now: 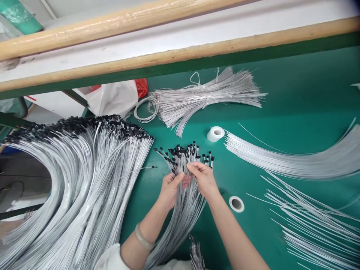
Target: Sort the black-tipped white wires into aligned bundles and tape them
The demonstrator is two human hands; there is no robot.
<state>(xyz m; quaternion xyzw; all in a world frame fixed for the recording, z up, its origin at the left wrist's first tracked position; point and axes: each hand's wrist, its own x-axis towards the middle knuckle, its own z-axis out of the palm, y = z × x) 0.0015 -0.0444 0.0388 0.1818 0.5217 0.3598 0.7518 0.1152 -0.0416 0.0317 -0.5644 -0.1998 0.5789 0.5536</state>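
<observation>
While the black-capped wire bundle is grasped near its tips by the fingers of the left hand and right hand, open counter is seen between it and the white wires at right, broken by two rolls and bounded beyond by a wooden shelf edge.

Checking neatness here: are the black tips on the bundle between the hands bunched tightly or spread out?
Spread out: the black tips fan beyond the left hand and right hand, with gaps between several.
</observation>
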